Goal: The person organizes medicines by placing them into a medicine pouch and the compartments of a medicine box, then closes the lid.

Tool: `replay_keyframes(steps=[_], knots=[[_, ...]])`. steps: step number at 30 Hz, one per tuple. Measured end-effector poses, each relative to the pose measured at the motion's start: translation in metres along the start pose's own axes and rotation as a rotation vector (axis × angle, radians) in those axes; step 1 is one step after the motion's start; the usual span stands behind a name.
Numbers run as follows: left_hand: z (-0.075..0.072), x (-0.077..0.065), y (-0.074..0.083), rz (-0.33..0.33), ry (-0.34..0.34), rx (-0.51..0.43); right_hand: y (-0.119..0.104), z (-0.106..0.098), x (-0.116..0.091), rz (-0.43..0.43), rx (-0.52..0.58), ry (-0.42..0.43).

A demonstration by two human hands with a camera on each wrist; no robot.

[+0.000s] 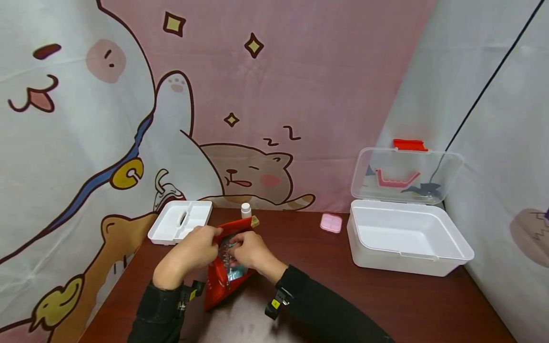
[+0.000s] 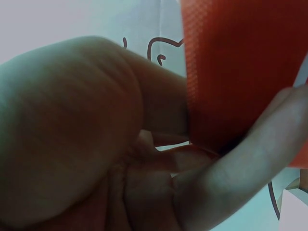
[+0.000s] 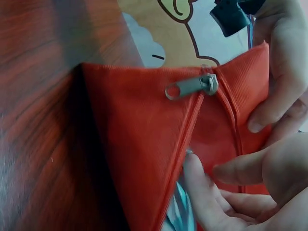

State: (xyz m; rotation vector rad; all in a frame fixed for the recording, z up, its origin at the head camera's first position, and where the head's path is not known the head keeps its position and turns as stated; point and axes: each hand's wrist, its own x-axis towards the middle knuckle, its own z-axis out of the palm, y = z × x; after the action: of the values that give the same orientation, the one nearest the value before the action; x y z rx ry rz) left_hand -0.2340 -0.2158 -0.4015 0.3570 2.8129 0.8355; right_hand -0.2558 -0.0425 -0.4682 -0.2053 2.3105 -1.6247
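Red fabric makes up the pouch [image 1: 219,276], which stands tilted on the dark wood table [image 1: 326,290] between the two hands, near the middle of the scene. As far as the pictures show, the unfastening looks done: the zip is parted, with its metal slider [image 3: 190,87] at one end of the opening. What lies within seems yet to be dealt with, for shiny silver-blue contents [image 1: 237,273] show inside the mouth, too crumpled to identify. The left hand [image 1: 192,252] pinches the pouch's far left edge between thumb and fingers, holding that side up. The right hand [image 1: 253,250] comes over the right side, its bent fingers reaching into the opening at the contents; whether they grip anything there I cannot tell. Just beyond the left hand sits a white divided tray [image 1: 198,213], and a small white bottle [image 1: 246,211] stands at the far side of the pouch. Well to the right are a pink case [image 1: 331,222] and a white box [image 1: 394,263], its clear lid [image 1: 362,183] raised.
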Motion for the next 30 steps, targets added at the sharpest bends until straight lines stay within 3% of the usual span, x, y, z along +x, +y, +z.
replay_keyframes(steps=[10,16,20,25,30], knots=[[-0.001,0.002,0.000,0.011,0.019,0.045,-0.004,-0.049,0.006,-0.048,-0.053,-0.054],[-0.001,0.003,-0.003,0.015,0.022,0.087,0.010,-0.078,0.008,-0.028,-0.345,0.023],[-0.001,0.003,-0.003,0.018,0.023,0.104,0.031,-0.084,0.005,0.017,-0.496,-0.020],[-0.002,0.003,-0.001,0.025,0.023,0.109,0.054,-0.077,0.003,0.062,-0.413,-0.159],[0.000,0.003,-0.002,0.019,0.023,0.106,0.067,-0.068,0.003,0.069,-0.272,-0.212]])
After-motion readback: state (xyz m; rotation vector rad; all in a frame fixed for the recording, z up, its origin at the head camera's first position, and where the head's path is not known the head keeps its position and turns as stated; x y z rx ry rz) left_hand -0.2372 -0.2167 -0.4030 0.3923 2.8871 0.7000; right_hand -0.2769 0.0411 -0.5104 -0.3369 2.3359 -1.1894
